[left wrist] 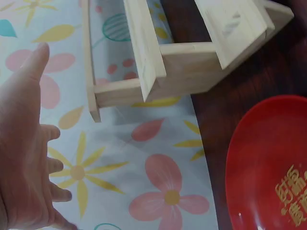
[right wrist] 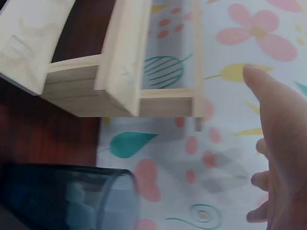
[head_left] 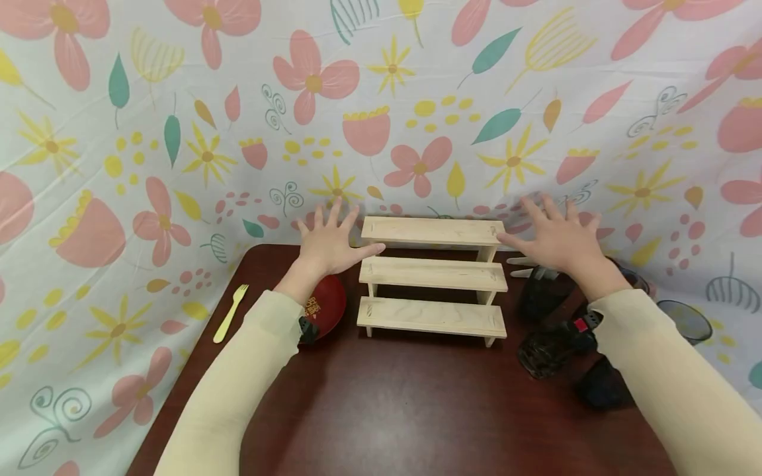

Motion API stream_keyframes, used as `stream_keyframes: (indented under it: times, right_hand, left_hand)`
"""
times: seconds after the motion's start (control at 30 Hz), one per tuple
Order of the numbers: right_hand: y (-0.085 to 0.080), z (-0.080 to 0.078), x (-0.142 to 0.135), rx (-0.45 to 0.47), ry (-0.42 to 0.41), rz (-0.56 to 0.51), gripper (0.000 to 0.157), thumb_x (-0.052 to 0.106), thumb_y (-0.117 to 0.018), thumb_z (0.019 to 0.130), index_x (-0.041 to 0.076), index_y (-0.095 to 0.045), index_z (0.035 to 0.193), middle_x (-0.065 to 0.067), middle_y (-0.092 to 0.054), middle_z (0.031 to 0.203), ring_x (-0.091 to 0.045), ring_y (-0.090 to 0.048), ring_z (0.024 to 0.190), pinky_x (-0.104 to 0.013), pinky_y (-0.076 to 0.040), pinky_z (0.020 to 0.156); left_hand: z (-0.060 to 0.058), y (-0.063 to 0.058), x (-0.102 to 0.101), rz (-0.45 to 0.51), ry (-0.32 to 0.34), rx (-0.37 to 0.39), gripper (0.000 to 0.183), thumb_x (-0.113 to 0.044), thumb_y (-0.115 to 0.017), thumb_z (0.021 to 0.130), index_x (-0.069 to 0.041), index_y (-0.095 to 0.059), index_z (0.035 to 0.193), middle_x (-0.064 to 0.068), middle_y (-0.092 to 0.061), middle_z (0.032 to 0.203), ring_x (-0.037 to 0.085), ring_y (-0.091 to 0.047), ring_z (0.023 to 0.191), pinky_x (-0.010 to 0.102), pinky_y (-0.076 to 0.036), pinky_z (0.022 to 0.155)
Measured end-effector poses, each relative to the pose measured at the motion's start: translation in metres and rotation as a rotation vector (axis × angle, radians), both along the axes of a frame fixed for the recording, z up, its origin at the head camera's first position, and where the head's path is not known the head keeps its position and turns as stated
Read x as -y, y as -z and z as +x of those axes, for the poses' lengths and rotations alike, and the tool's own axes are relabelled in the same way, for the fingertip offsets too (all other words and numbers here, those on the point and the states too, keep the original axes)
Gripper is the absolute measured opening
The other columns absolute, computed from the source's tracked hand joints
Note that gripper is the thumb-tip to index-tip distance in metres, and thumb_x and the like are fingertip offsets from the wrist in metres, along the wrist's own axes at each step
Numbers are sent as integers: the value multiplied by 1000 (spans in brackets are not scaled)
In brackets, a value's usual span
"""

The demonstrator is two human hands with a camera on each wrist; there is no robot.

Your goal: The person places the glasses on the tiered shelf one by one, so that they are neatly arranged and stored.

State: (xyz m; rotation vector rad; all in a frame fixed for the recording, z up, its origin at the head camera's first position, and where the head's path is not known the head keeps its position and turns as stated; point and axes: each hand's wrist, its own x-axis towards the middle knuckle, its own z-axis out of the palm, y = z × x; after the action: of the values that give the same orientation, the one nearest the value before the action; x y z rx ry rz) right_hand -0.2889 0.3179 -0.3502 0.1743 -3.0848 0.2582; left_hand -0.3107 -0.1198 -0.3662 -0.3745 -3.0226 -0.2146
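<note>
A three-tier pale wooden stand (head_left: 431,314) stands upright on the table at the centre of the head view. Fingers spread, my left hand (head_left: 327,246) hovers at the stand's upper left end, its thumb pointing toward the stand. At the opposite end my right hand (head_left: 562,243) is spread the same way, thumb toward the top tier. Neither hand holds anything. The left wrist view shows the left hand (left wrist: 24,143) apart from the stand (left wrist: 187,72). Likewise, a gap separates the right hand (right wrist: 288,153) from the stand (right wrist: 72,91) in the right wrist view.
Under the left forearm lies a red plate (head_left: 333,307) with gold characters, partly hidden; a yellow fork (head_left: 231,314) is left of it. Several dark glass cups (head_left: 538,354) crowd the right side, partly behind the right arm. A floral cloth (head_left: 369,79) hangs behind the dark table (head_left: 393,396).
</note>
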Motion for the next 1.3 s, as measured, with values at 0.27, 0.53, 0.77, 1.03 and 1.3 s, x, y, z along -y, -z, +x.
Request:
stream_keyframes:
  times: [0.27,0.53,0.77,1.03,1.3]
  right_hand:
    - [-32,46,-15,-79,-8,-12,102,79,-47,94,22,-6,169,-25,-1,171,-63,3,147,-92,3,100]
    - [-28,113,-41,-216,36,-42,102,62,-63,97,11,-10,168,-31,-10,167,-63,-17,143,-86,-12,106]
    - [9,170,-70,-373,79,-202,93,41,-72,98,1,-20,164,-36,-20,163,-57,-17,147,-74,-10,118]
    - [58,210,-88,-539,229,-364,77,24,-74,96,-3,-37,157,-38,-39,152,-59,-34,139,-66,-20,121]
    - [104,235,-88,-365,552,-488,79,22,-70,100,-1,-27,162,-35,-29,160,-58,-31,142,-74,-30,112]
  left_hand:
    - [35,15,1,434,10,-15,95,-85,-46,90,-24,-34,163,12,-35,162,39,-41,142,61,-41,112]
    - [63,50,8,836,-64,247,69,-61,-56,100,-18,-48,153,13,-55,146,33,-60,125,51,-51,105]
    - [75,85,12,1067,-84,476,66,-43,-60,104,-9,-41,157,21,-52,149,44,-56,127,53,-55,101]
    - [75,113,5,1191,-76,565,64,-21,-59,104,5,-35,157,27,-59,138,37,-66,116,49,-58,96]
    - [72,125,-1,1185,-79,491,61,-5,-68,97,11,-43,150,32,-61,133,32,-69,107,45,-63,84]
